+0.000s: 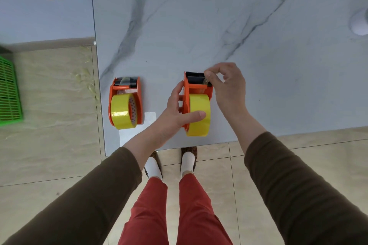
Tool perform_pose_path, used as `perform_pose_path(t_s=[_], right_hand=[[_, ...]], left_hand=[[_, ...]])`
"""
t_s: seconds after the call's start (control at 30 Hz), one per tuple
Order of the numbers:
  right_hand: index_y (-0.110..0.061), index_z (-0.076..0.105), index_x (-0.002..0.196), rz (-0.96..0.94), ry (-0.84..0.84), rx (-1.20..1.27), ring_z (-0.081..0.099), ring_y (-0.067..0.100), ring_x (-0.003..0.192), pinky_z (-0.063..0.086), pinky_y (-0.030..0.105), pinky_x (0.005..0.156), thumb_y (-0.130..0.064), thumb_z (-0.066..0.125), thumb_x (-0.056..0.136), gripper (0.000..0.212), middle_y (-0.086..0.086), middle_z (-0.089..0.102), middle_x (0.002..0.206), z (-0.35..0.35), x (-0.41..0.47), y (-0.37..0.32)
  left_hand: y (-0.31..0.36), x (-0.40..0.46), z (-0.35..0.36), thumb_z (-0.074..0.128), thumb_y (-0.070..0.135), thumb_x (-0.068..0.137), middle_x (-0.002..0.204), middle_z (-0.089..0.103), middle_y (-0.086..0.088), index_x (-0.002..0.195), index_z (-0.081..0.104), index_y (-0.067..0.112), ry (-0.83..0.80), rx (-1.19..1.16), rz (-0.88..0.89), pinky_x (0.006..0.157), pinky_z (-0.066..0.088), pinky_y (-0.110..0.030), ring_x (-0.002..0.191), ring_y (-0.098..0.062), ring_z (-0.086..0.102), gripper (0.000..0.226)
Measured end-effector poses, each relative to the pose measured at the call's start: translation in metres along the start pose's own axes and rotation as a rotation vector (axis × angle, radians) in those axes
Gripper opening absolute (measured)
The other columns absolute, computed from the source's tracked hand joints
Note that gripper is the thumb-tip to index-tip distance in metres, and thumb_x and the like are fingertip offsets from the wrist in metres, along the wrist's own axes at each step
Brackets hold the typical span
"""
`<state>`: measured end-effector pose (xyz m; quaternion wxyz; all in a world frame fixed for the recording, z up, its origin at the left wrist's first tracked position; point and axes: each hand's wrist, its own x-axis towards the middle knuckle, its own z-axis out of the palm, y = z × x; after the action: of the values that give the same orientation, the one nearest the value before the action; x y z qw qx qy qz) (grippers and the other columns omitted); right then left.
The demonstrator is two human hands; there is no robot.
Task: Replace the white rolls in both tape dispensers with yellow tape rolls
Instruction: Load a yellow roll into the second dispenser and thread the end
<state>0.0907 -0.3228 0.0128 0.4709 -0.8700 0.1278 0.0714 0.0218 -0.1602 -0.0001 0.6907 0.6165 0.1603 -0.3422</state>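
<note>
Two orange tape dispensers stand near the front edge of the marble table (pixel 199 26). The left dispenser (pixel 139 93) holds a yellow tape roll (pixel 121 112) and stands alone. The right dispenser (pixel 197 86) also carries a yellow roll (pixel 200 123). My left hand (pixel 177 109) grips this dispenser from its left side, thumb lying across the yellow roll. My right hand (pixel 227 83) pinches the clear tape end at the black cutter, by the dispenser's right front corner. No white rolls show near the dispensers.
A white object (pixel 360 24) sits at the table's right edge, partly cut off. A small pale sheet (pixel 137 125) lies by the table's front edge. A green slatted crate (pixel 9 91) stands on the tiled floor to the left. My feet are just below the table's front edge.
</note>
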Motion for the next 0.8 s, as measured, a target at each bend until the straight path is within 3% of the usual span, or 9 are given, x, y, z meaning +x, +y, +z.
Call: perform_pose_path(t_s=[0.13,0.23,0.3,0.4,0.47,0.53,0.63,0.73,0.8], right_hand=[[-0.018,0.075,0.086,-0.023,-0.122,0.08,0.07,0.011,0.096,0.054,0.034,0.09,-0.024,0.067,0.091,0.011,-0.009,0.076,0.096,-0.003,0.014,0.0],[-0.016,0.069,0.079,0.027,-0.148,0.176,0.07,0.024,0.082,0.056,0.04,0.078,-0.019,0.067,0.092,0.013,0.006,0.077,0.087,-0.002,0.022,0.0],[-0.017,0.067,0.078,0.046,-0.152,0.236,0.072,0.032,0.087,0.058,0.042,0.078,-0.015,0.065,0.093,0.015,0.014,0.078,0.091,-0.001,0.025,-0.001],[-0.015,0.064,0.082,0.093,-0.106,0.271,0.077,0.021,0.082,0.061,0.04,0.076,-0.015,0.061,0.095,0.013,0.009,0.079,0.085,0.0,0.029,0.0],[-0.014,0.063,0.084,0.122,-0.046,0.272,0.078,0.022,0.079,0.062,0.041,0.074,-0.019,0.061,0.096,0.013,0.006,0.078,0.079,0.001,0.033,0.0],[-0.015,0.06,0.082,0.136,-0.009,0.25,0.077,0.025,0.076,0.061,0.04,0.068,-0.02,0.06,0.097,0.016,0.005,0.077,0.075,0.001,0.037,-0.002],[-0.02,0.053,0.076,0.14,0.013,0.23,0.074,0.025,0.067,0.053,0.032,0.058,-0.02,0.058,0.099,0.024,0.0,0.075,0.071,0.005,0.041,-0.006],[-0.018,0.052,0.078,0.187,-0.026,0.178,0.071,0.019,0.062,0.052,0.029,0.057,-0.022,0.055,0.101,0.023,0.004,0.076,0.073,0.007,0.044,-0.007],[-0.013,0.054,0.087,0.254,-0.078,0.166,0.074,0.021,0.066,0.059,0.036,0.065,-0.023,0.052,0.103,0.019,0.008,0.077,0.074,0.006,0.048,-0.005]], left_hand=[[0.004,-0.005,-0.001,0.081,0.039,0.075,0.146,0.042,0.003,0.153,0.015,0.046,-0.057,0.025,-0.034,0.099,0.057,-0.049,0.128,-0.024,0.057,0.101],[0.007,-0.009,-0.001,0.084,0.042,0.069,0.14,0.05,-0.004,0.136,0.03,0.031,-0.006,0.016,-0.02,0.098,0.055,-0.057,0.124,-0.03,0.06,0.087],[0.007,-0.01,-0.003,0.081,0.047,0.069,0.132,0.061,-0.006,0.129,0.044,0.022,-0.023,0.026,-0.008,0.1,0.053,-0.06,0.121,-0.032,0.063,0.074],[0.006,-0.012,-0.002,0.077,0.039,0.075,0.135,0.06,0.001,0.125,0.06,0.042,-0.101,0.074,0.028,0.1,0.055,-0.043,0.123,-0.019,0.062,0.053],[0.003,-0.015,0.002,0.072,0.026,0.079,0.135,0.06,0.005,0.14,0.047,0.04,-0.15,0.051,0.037,0.089,0.055,-0.024,0.116,-0.006,0.065,0.068],[-0.001,-0.017,0.009,0.068,0.022,0.081,0.133,0.061,0.006,0.153,0.033,0.03,-0.183,0.017,0.048,0.084,0.054,-0.017,0.112,-0.002,0.067,0.08],[-0.005,-0.016,0.022,0.071,0.028,0.084,0.132,0.063,0.006,0.151,0.034,0.034,-0.127,-0.042,0.067,0.085,0.056,-0.02,0.114,-0.002,0.067,0.076],[-0.008,-0.017,0.027,0.076,0.028,0.084,0.136,0.061,-0.001,0.145,0.039,0.041,-0.084,-0.067,0.086,0.09,0.059,-0.03,0.118,-0.011,0.067,0.072],[-0.003,-0.022,0.027,0.077,0.033,0.082,0.147,0.049,-0.001,0.129,0.045,0.065,-0.096,-0.024,0.089,0.092,0.058,-0.031,0.123,-0.012,0.062,0.066]])
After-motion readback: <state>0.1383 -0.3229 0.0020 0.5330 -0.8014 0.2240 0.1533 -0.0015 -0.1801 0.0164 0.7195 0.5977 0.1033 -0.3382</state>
